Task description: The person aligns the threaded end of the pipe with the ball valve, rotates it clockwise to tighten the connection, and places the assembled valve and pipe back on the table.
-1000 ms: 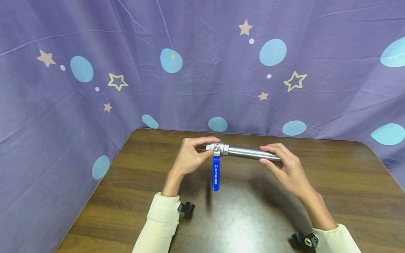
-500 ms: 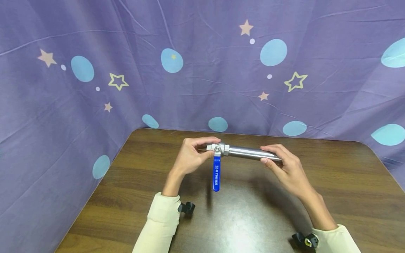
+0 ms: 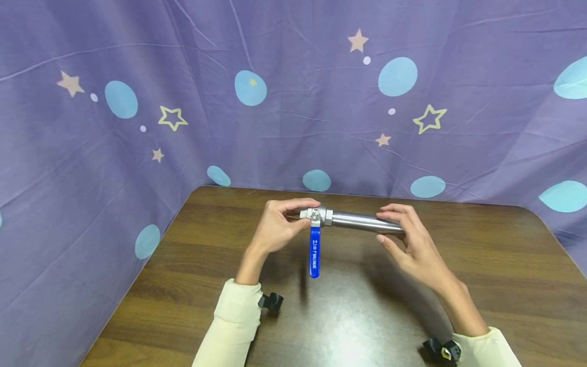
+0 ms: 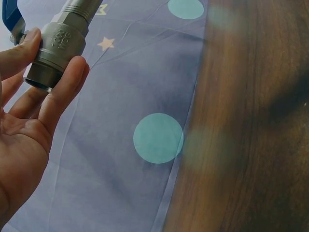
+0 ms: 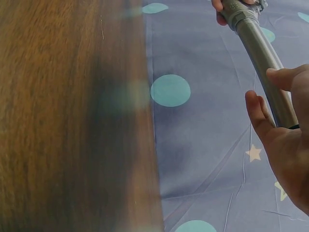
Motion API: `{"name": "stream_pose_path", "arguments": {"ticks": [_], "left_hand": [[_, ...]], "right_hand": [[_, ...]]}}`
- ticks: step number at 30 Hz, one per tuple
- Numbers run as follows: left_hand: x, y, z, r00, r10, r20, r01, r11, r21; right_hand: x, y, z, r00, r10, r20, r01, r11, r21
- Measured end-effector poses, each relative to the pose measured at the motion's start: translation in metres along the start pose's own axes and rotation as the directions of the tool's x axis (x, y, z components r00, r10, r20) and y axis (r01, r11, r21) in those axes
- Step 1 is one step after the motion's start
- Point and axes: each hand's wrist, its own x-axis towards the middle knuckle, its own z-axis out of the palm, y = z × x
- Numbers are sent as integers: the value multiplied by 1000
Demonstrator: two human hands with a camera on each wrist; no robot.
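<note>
In the head view my left hand [image 3: 277, 227] grips the body of a steel ball valve [image 3: 315, 215], thumb below and fingers above. Its blue lever handle [image 3: 314, 252] points toward me. A steel pipe [image 3: 357, 220] runs right from the valve's hex end. Around the far end of this pipe is my right hand [image 3: 419, 250], loosely spread. The thumb sits just under the pipe and the fingers lie over its top. Fingers [image 5: 258, 116] stand apart from the pipe in the right wrist view. The valve's open bore [image 4: 38, 82] shows in the left wrist view.
A brown wooden table [image 3: 206, 306] lies below the raised valve and pipe. Behind and to the left hangs a purple curtain [image 3: 284, 142] with stars and blue spots. Black wrist mounts [image 3: 271, 302] sit at both sleeves.
My right hand's fingers and thumb have spread and loosened around the pipe. The left hand keeps its grip on the ball valve, nearly still.
</note>
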Motion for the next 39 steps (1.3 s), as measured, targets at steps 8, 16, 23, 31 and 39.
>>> {"name": "stream_pose_path", "arguments": {"ticks": [8, 16, 23, 31, 39], "left_hand": [[0, -1, 0, 1000, 15, 3, -15, 1000, -1], [1, -1, 0, 1000, 18, 3, -18, 1000, 11], [0, -2, 0, 1000, 0, 7, 0, 1000, 15], [0, -1, 1, 1000, 1, 5, -1, 1000, 2], [0, -2, 3, 1000, 2, 7, -2, 1000, -9]], "right_hand": [[0, -1, 0, 999, -22, -36, 20, 999, -50], [0, 1, -2, 999, -14, -50, 13, 1000, -28], [-1, 4, -4, 999, -18, -47, 15, 998, -66], [1, 1, -5, 999, -3, -49, -1, 996, -86], [0, 1, -5, 999, 10, -49, -15, 995, -102]]}}
